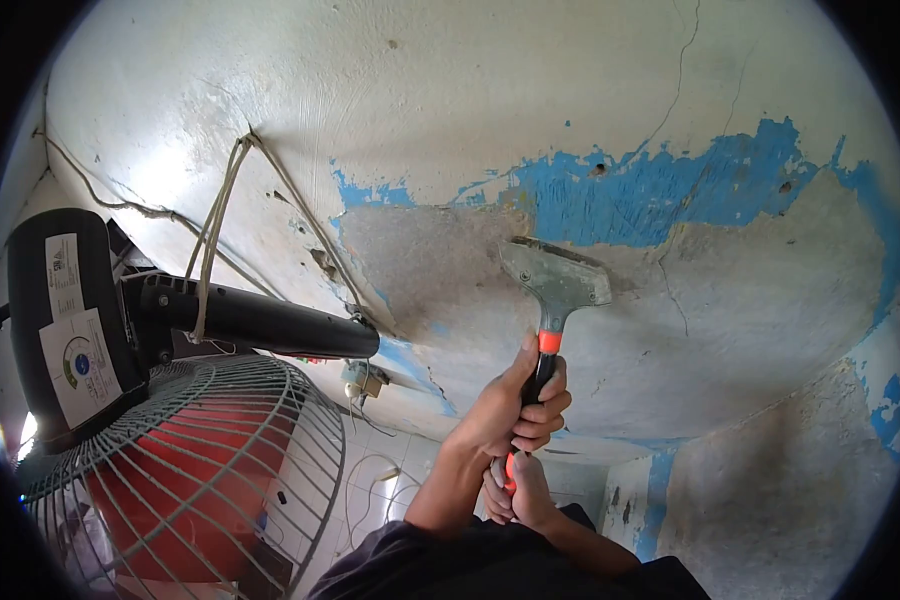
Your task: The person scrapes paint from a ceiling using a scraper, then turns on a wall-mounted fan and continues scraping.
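Note:
A long-handled scraper (555, 278) with a wide grey head, a black handle and orange bands stands upright in front of the wall. My left hand (505, 412) is wrapped round the handle below the upper orange band, thumb pointing up. Lower down, my right hand (528, 492) grips the handle end by the other orange part. The scraper's blade edge lies at or close to the bare grey patch of the wall (440, 255), just under a strip of blue paint (620, 200); whether it touches cannot be made out.
At left a black fan with a wire guard (200, 460) and red blades hangs by a cord (215, 220) from the wall. A cable and a small socket box (363, 380) sit near it. Cracks run through the upper wall; white floor tiles (370, 470) show below.

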Demonstrator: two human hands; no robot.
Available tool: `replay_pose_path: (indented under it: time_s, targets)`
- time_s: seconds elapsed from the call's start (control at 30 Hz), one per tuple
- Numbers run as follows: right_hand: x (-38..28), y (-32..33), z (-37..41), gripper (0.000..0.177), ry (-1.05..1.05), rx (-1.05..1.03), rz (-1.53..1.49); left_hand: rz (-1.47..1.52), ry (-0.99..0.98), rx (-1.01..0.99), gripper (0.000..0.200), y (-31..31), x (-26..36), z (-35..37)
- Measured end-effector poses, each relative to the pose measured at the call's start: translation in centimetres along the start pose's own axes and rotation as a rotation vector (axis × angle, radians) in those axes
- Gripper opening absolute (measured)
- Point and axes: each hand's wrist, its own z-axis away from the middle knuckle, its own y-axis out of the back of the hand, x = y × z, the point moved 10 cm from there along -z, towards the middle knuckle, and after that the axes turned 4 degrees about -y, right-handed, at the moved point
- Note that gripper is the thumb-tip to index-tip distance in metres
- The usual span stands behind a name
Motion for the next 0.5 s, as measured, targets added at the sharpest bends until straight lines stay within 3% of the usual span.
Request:
replay_pose_path:
  time_s: [0.5]
  targets:
    - [-0.4, -1.5, -0.4, 0.047, 0.039, -0.017, -0.096, -0.038, 0.026, -0.006, 0.061, -0.4, 0.9, 0.5]
